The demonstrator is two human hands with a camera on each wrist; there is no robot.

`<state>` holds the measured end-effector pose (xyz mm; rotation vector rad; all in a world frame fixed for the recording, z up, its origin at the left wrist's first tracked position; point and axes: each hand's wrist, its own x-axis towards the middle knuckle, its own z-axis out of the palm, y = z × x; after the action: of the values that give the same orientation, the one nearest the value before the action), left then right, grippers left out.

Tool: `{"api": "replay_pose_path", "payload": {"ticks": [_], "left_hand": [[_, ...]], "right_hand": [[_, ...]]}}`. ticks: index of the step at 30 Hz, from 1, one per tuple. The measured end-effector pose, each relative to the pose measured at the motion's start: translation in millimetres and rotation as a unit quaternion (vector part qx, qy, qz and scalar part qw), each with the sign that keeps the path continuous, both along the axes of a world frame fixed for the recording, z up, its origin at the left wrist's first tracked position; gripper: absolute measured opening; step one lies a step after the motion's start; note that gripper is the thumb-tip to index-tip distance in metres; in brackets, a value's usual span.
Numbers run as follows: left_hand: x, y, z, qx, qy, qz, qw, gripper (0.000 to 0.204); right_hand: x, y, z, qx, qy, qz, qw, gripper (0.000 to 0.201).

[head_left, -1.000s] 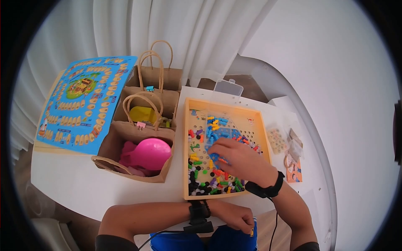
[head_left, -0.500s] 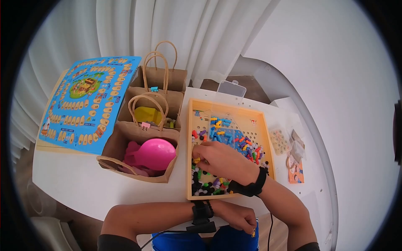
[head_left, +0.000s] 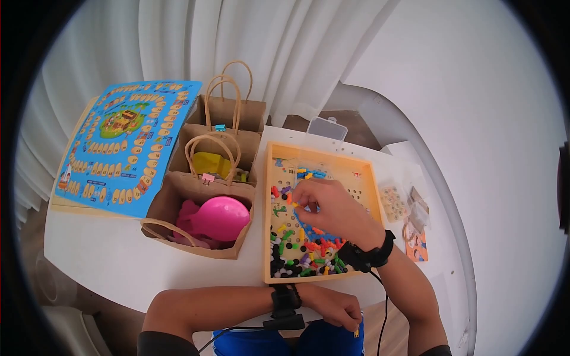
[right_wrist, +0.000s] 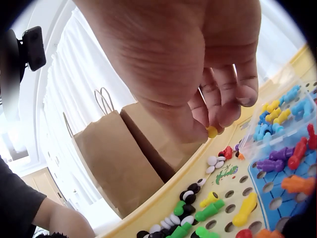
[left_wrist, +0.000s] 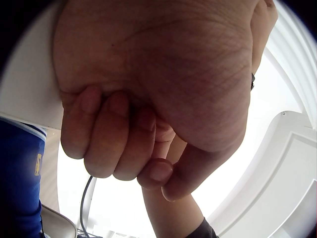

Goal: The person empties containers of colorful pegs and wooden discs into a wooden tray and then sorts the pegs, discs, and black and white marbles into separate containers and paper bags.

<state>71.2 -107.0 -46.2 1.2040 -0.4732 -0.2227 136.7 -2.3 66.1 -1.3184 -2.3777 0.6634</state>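
Observation:
A wooden tray holds many coloured pegs and black and white pieces. Over its middle, my right hand pinches a small yellow piece between thumb and index finger, as the right wrist view shows. Beside that hand, a clear box inside the tray contains blue and yellow pegs. My left hand hangs in front of the tray near my lap; in the left wrist view its fingers are curled in and nothing shows in them.
Paper bags with handles stand left of the tray, one with a pink object inside. A blue game board lies beyond them at the far left. Small packets and an orange card lie to the right.
My right hand went left to the tray's left side, then came back up and right, now with a yellow piece in its pinch. The left hand has barely moved.

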Motion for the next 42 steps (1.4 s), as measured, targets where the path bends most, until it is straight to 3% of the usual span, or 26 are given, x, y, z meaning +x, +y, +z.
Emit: {"api": "replay_pose_path", "payload": {"ticks": [10,20,22,26,28,32,34,36,38,42], "left_hand": [[0,-1,-2,0.007,-0.005,0.003,1.000,0.040],[1,-1,-3,0.001,0.001,0.000,1.000,0.040],[1,-1,-4,-0.005,-0.002,-0.003,1.000,0.041],[1,-1,-3,0.007,-0.001,0.002,1.000,0.041],[1,0,-3,0.001,-0.012,0.006,1.000,0.042],[1,-2,-4,-0.008,-0.007,0.001,1.000,0.042],[4,-4,-8,-0.006,-0.017,0.004,1.000,0.043],[3,-3,-6,-0.013,-0.008,-0.003,1.000,0.043],[1,-3,-5,-0.018,0.003,-0.011,1.000,0.044],[-1,-2,-1,-0.028,-0.008,0.000,1.000,0.046]], "right_hand": [[-19,-7,-21,-0.022,-0.103,0.121,0.987,0.015],[-5,-5,-14,-0.031,-0.100,0.107,0.989,0.018],[5,2,-1,0.015,-0.025,0.026,0.999,0.017],[30,10,25,0.050,0.009,-0.040,0.998,0.018],[50,12,32,0.038,0.045,-0.119,0.991,0.017],[104,5,13,0.024,0.095,-0.171,0.980,0.011],[125,-5,8,-0.068,0.207,-0.216,0.952,0.008],[147,-13,0,-0.068,0.229,-0.222,0.945,0.008],[171,-19,-12,-0.117,0.368,-0.247,0.889,0.009],[202,-20,-29,-0.175,0.500,-0.236,0.814,0.014]]}}
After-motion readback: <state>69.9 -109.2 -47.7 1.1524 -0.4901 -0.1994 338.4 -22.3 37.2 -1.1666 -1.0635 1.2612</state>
